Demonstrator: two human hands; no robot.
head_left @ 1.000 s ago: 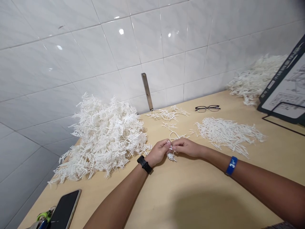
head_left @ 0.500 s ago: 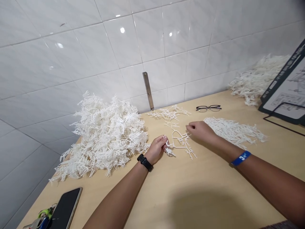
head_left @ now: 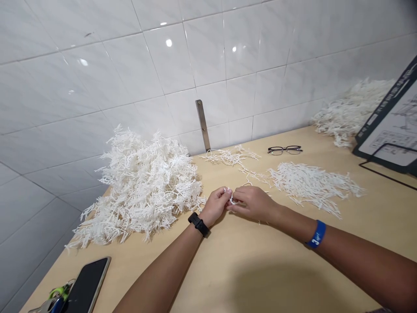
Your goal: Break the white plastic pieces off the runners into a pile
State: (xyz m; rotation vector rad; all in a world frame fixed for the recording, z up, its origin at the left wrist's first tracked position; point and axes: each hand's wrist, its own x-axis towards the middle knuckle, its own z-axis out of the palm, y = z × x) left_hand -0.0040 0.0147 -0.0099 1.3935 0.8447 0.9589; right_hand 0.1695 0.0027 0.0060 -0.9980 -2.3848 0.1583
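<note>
My left hand (head_left: 216, 205), with a black watch at its wrist, pinches a small white branched piece (head_left: 232, 200) above the table. My right hand (head_left: 254, 203), wearing a blue wristband, meets it from the right, its fingertips closed on the same piece. Most of the piece is hidden by the fingers. A tall heap of white branched pieces (head_left: 146, 182) stands left of my hands. Beyond my right hand lies a flatter pile of white pieces (head_left: 312, 182). Thin white strands (head_left: 231, 156) are scattered behind the hands.
Eyeglasses (head_left: 285, 150) lie near the wall. At the back right is another white heap (head_left: 352, 111) beside a dark-framed printed board (head_left: 394, 126). A phone (head_left: 86, 287) and keys (head_left: 54, 300) lie at the front left. A metal bracket (head_left: 203, 125) stands against the tiled wall.
My right hand has moved left and toward me, from beside the flat pile to my left hand's fingertips. My left hand has stayed almost in place.
</note>
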